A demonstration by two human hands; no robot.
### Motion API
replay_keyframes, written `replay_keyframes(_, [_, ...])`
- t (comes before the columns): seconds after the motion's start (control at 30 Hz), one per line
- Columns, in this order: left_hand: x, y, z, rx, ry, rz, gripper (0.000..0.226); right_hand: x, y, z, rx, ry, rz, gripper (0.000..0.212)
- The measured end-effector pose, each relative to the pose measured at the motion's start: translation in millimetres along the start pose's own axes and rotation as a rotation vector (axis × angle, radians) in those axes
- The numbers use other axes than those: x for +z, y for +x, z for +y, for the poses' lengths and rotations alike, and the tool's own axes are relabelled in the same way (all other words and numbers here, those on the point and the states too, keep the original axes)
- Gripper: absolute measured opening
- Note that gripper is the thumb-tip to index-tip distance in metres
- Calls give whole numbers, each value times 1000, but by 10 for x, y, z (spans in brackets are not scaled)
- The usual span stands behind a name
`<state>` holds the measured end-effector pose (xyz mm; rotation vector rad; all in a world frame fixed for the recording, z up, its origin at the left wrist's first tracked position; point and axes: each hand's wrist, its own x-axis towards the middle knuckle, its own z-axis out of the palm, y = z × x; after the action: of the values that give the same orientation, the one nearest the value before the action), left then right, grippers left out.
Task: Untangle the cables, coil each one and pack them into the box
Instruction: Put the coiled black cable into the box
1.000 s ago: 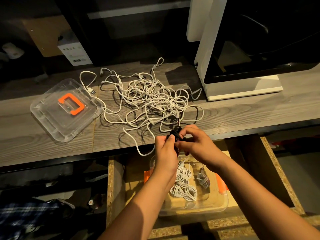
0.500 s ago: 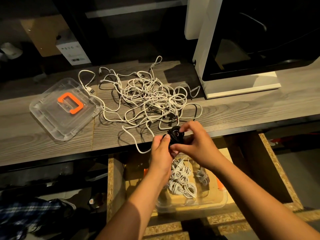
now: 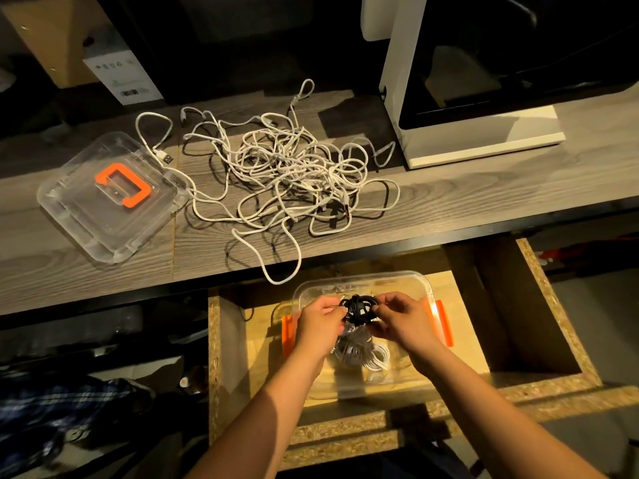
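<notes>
One carton (image 3: 122,77), seemingly barcoded, beyond cables (image 3: 287,174)

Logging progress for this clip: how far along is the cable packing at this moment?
Done: several coiled white cables lie in the clear box. In hand: left hand and right hand hold a black coil over the box. Left: the large white tangle on the desk; the lid lies beside it, off.

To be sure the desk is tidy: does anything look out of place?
Yes. One loop of the tangled white cables hangs over the front edge of the desk, near the clear box; it may slide off.
</notes>
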<state>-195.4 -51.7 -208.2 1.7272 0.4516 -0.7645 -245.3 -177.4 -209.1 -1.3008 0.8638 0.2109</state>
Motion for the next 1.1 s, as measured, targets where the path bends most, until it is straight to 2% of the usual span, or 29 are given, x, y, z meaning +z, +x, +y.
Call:
replay_keyframes(0.2, [21,81,-86,-27,133,-51,34,-2,86,60,95,8,-3,22])
replay_keyframes(0.27, [-3,30,-28,54,254,-28,27,-32,90,45,95,-74,23,20])
replay_keyframes(0.3, [-24,-27,19,134,350,1,20,-57,95,28,59,-191,40,18])
replay_keyframes(0.37, [-95,-191,143,361,556,126,11,-80,77,-61,-52,-450,64,14])
replay_keyframes(0.4, [-145,-292,215,486,644,226,16,-64,43,-143,-112,-535,65,14])
replay_keyframes(0.5, [-349,-420,360,821,806,501,25,102,-67,-433,-295,-560,70,11])
replay_keyframes(0.53, [-410,-394,362,867,884,565,29,159,-107,-519,-353,-560,90,10])
replay_keyframes(0.6, [-555,-315,402,831,992,644,43,325,-189,-737,-420,-502,71,11])
replay_keyframes(0.67, [-671,-224,403,807,1032,624,42,509,-214,-870,-367,-436,-32,29])
replay_keyframes(0.73, [-739,-140,350,843,981,507,28,689,-219,-938,-314,-433,-142,40])
replay_keyframes(0.83, [-759,-109,283,915,796,354,26,839,-182,-932,-339,-411,-219,31])
replay_keyframes(0.9, [-779,-100,273,964,737,387,45,808,-180,-966,-422,-471,-152,25])
replay_keyframes(1.0, [-787,-88,447,934,795,421,91,655,-223,-1036,-744,-877,25,23])
replay_keyframes(1.07, [-739,-53,661,968,915,360,102,590,-287,-1097,-896,-1026,35,19])
replay_keyframes(1.1, [-684,-18,763,990,968,314,102,565,-326,-1124,-953,-1019,28,16])
